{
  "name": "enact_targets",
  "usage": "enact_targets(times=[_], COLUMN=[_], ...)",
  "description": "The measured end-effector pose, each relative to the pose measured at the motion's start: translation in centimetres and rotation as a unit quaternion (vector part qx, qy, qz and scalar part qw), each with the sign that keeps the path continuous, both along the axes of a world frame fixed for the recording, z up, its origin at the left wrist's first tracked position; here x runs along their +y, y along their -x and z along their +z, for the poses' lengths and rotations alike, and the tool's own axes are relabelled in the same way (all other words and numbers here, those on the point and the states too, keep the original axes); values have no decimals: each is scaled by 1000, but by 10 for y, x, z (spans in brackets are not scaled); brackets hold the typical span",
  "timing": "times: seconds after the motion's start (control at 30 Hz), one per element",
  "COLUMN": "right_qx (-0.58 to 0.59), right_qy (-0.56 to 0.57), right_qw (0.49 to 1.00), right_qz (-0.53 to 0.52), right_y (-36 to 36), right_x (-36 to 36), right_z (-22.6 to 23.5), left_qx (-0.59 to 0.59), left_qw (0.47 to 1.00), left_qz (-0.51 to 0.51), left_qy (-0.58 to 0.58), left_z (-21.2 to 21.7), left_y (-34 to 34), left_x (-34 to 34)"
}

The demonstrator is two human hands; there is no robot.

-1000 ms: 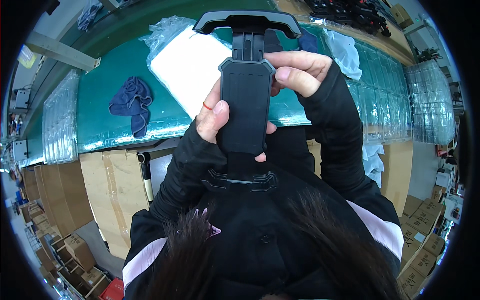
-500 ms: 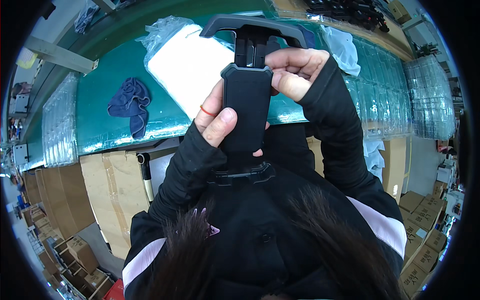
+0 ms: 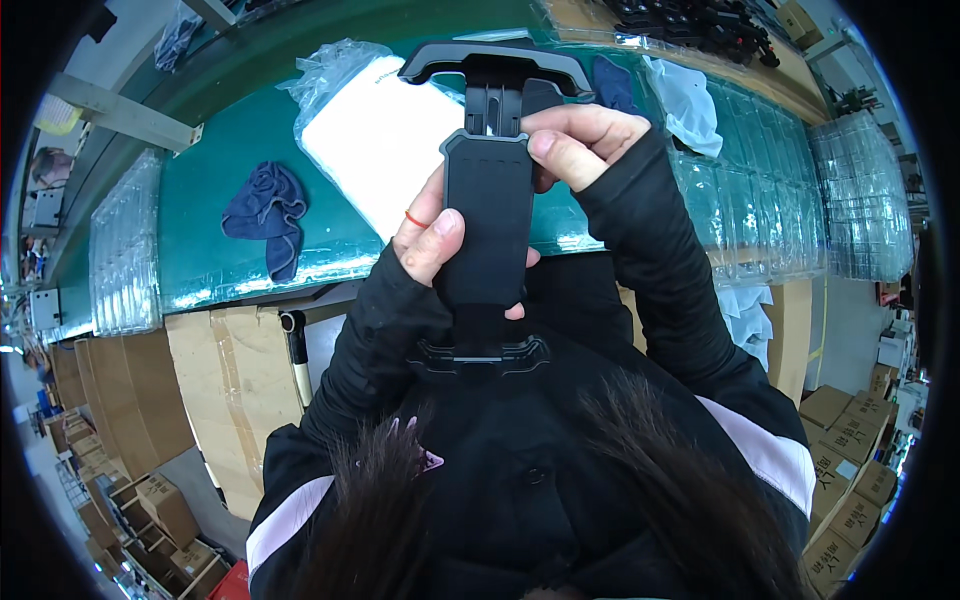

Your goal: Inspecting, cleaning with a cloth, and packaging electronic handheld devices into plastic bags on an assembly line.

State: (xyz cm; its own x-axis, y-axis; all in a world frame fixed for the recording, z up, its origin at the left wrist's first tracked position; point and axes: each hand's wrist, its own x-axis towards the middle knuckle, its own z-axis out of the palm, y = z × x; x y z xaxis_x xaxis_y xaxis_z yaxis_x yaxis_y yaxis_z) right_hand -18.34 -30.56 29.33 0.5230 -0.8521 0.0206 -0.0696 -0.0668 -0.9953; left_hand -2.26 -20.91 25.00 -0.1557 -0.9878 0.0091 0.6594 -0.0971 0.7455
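A black clamp-style device holder [image 3: 487, 220] with grey edging is held up in front of my chest. It has a flat oblong body, a wide curved jaw at the far end on an extended slide, and a smaller jaw at the near end. My left hand [image 3: 432, 240] wraps round the body from the left, thumb on the front face and fingertips showing at its right edge. At the body's upper right corner, the thumb and forefinger of my right hand [image 3: 580, 145] pinch the holder beside the slide; its other fingers are partly hidden.
A green-topped table [image 3: 200, 250] carries a crumpled blue cloth [image 3: 268, 215], a white plastic-wrapped packet [image 3: 375, 140] and clear plastic trays [image 3: 745, 210] at the right. More trays [image 3: 125, 245] stand at the left edge. Black parts [image 3: 700, 25] lie far right. Cardboard boxes [image 3: 235, 390] stand below the table.
The holder has shifted slightly left and its far jaw has dropped a little. My right hand has moved a short way left with it, while my left hand keeps its grip.
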Motion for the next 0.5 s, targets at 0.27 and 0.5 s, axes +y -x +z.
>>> enact_targets(times=[0.27,0.5], right_qx=[-71,-46], right_qy=[-30,64], right_qw=[997,991], right_qz=[28,107], right_y=[-8,-3], right_x=[3,9], right_z=[-24,-39], left_qx=[46,-1], left_qw=[996,996], left_qz=[19,59], left_qy=[-75,-68], left_z=[4,6], left_y=[-1,-2], left_x=[1,0])
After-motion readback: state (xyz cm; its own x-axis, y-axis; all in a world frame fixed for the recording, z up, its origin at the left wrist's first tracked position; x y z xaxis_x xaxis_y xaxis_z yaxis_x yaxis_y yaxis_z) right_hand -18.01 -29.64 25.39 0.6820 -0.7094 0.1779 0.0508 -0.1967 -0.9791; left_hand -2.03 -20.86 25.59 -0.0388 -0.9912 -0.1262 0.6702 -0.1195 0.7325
